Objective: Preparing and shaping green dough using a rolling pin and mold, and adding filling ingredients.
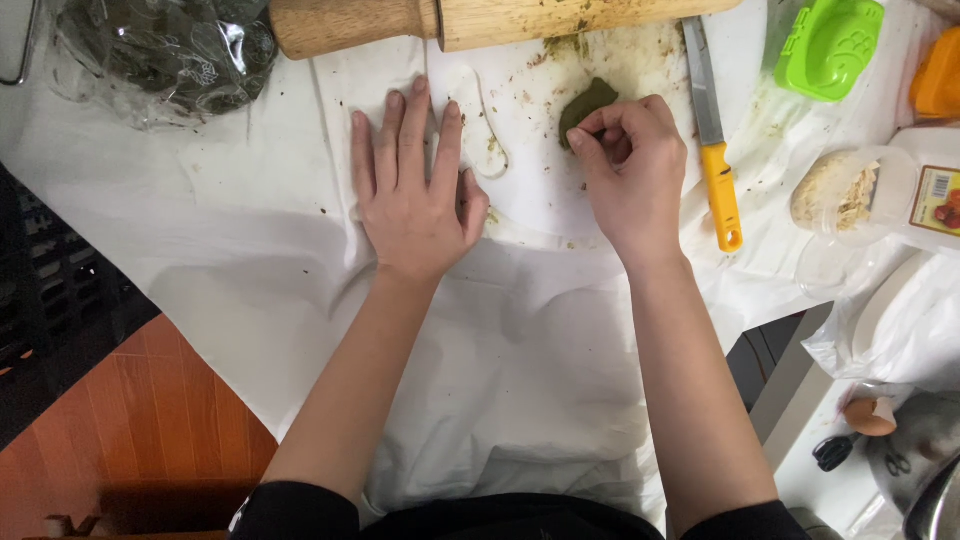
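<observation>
My left hand [413, 185] lies flat, palm down, fingers spread a little, on a white plastic sheet [250, 200] that covers the table. My right hand [632, 170] is curled, its thumb and fingertips pinching the edge of a small flat piece of dark green dough [583, 104] lying on the sheet. A wooden rolling pin [480, 20] lies across the far edge, just beyond both hands. The sheet around the dough is smeared with green crumbs.
A knife with a yellow handle [717, 160] lies right of my right hand. Further right stand a green plastic mould [830, 45], an orange object [940, 80] and a clear tub of pale filling [845, 195]. A clear bag of dark green material [160, 55] sits far left.
</observation>
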